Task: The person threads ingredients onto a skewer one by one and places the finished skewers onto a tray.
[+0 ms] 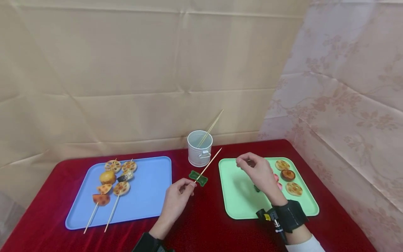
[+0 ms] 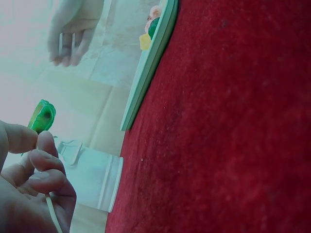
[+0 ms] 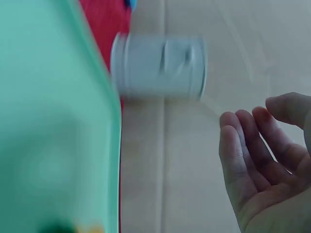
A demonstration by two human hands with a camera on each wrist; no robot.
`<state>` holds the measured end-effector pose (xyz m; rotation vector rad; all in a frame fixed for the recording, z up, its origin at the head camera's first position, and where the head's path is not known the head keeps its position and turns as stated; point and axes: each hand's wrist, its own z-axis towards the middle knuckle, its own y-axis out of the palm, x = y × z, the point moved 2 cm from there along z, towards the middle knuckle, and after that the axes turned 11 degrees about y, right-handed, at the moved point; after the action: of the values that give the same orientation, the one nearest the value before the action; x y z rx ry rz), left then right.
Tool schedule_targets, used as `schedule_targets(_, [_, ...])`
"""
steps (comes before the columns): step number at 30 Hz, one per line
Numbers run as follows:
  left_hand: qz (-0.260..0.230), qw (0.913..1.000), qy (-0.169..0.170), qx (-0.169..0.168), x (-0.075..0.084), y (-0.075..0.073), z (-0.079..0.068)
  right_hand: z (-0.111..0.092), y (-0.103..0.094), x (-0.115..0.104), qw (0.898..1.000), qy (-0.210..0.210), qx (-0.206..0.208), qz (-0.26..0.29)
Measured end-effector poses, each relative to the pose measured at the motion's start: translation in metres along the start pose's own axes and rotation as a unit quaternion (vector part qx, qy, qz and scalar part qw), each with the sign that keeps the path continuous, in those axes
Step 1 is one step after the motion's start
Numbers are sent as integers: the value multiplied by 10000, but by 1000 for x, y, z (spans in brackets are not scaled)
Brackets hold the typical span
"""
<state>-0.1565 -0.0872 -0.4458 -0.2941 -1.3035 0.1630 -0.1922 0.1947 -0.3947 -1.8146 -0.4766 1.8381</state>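
Observation:
My left hand (image 1: 177,197) pinches a thin wooden skewer (image 1: 210,162) between thumb and fingers. A green pepper-like piece (image 1: 198,178) is threaded on that skewer, just beyond the fingertips; the left wrist view shows the same green piece (image 2: 43,115) from the side. Above the light green tray (image 1: 231,203) hovers my right hand (image 1: 259,171), its fingers loosely bent and nothing between them. In the right wrist view the thumb of the right hand (image 3: 272,160) lies close to the fingers. Part of the tray's food is hidden behind this hand.
On the blue tray (image 1: 148,196) at left lie two loaded skewers, with lotus root slices (image 1: 121,188) among their pieces. A white metal bucket (image 1: 199,155) holding skewers stands at the back. Lotus root slices (image 1: 294,189) and a brown mushroom-like piece (image 1: 288,175) line the green tray's right side.

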Motion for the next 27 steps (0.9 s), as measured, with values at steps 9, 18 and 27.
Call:
schedule_targets(9, [131,9999,-26,-27,-2,-3,-1,16,-39,39,9883,-199,-324,-1477])
schedule_targets(18, [117,9999,-52,7,-4,-5,-3,17,-60,58,9784,712,-1108,-1592])
schedule_targets(27, [134,9998,-106,114,-7,-8,-5,18,-59,74,9707,449,-1365,-1925])
